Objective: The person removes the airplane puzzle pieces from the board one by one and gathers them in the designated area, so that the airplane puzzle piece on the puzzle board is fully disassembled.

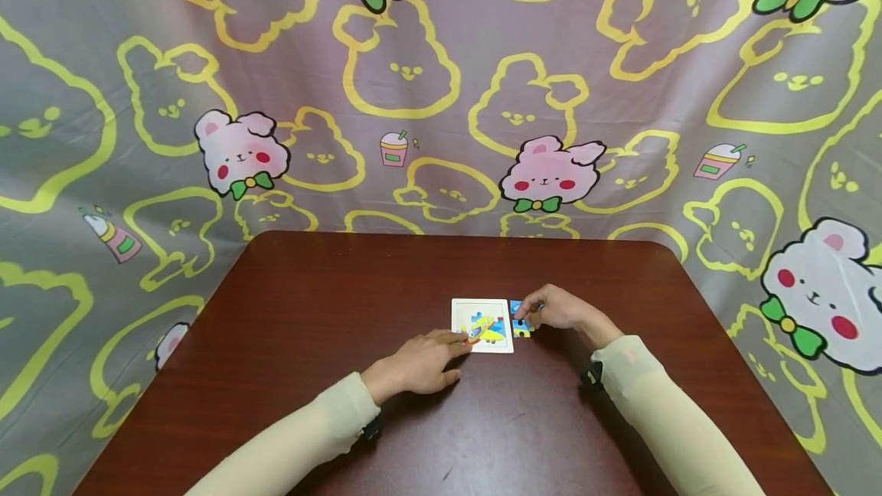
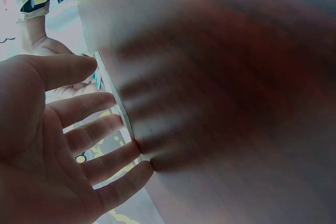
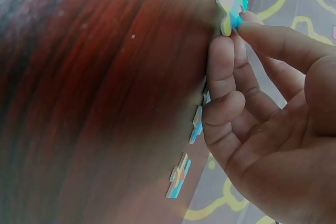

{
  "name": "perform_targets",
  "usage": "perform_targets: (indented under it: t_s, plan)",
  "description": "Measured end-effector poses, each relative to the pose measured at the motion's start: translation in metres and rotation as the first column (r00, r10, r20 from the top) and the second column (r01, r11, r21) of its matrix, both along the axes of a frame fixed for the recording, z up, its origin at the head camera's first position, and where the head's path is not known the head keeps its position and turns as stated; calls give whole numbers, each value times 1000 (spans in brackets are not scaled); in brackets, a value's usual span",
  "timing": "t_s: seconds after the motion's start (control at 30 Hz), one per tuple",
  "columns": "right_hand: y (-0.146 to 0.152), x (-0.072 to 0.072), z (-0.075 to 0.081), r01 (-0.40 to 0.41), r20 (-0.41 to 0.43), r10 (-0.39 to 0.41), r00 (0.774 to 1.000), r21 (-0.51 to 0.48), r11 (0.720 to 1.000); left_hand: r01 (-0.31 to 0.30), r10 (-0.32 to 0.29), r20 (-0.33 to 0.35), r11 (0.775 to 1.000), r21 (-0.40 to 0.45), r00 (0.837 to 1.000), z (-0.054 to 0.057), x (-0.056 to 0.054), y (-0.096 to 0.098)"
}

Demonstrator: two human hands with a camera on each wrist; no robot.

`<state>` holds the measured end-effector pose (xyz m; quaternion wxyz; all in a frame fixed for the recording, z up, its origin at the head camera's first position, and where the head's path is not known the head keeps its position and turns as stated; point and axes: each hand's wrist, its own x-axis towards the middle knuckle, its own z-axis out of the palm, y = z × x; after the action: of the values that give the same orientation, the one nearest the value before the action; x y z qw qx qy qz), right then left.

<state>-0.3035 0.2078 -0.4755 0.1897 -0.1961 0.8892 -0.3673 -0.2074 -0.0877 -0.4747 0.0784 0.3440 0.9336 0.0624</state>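
Observation:
A square jigsaw board (image 1: 463, 303) with a pale frame lies flat on the table. Its picture shows a yellow airplane (image 1: 488, 324) on blue. My left hand (image 1: 423, 362) reaches in from the left with its fingers extended, touching the board's left and lower edge; in the left wrist view those fingers look spread. On the other side of the board, my right hand (image 1: 556, 308) pinches a jigsaw piece (image 3: 226, 14) between thumb and fingertips. Blue loose pieces (image 1: 521, 333) lie under and beside that hand, partly covered by it.
Two loose jigsaw pieces show on the table in the right wrist view, a nearer piece (image 3: 179, 177) and a farther piece (image 3: 196, 124). The brown wooden table (image 1: 331, 289) has a patterned curtain (image 1: 441, 98) behind it and at both sides.

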Motion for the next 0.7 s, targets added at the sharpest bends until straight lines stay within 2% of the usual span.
perform_targets:
  t_s: [0.27,0.7]
  plan:
    - [-1,1,2,27,6,-27,1000,37,999,-6,6,10,1000,-2,1000,1,0,0]
    - [-4,-3,8,45,31,-45,998,0,999,17,-17,-22,1000,9,1000,1,0,-1]
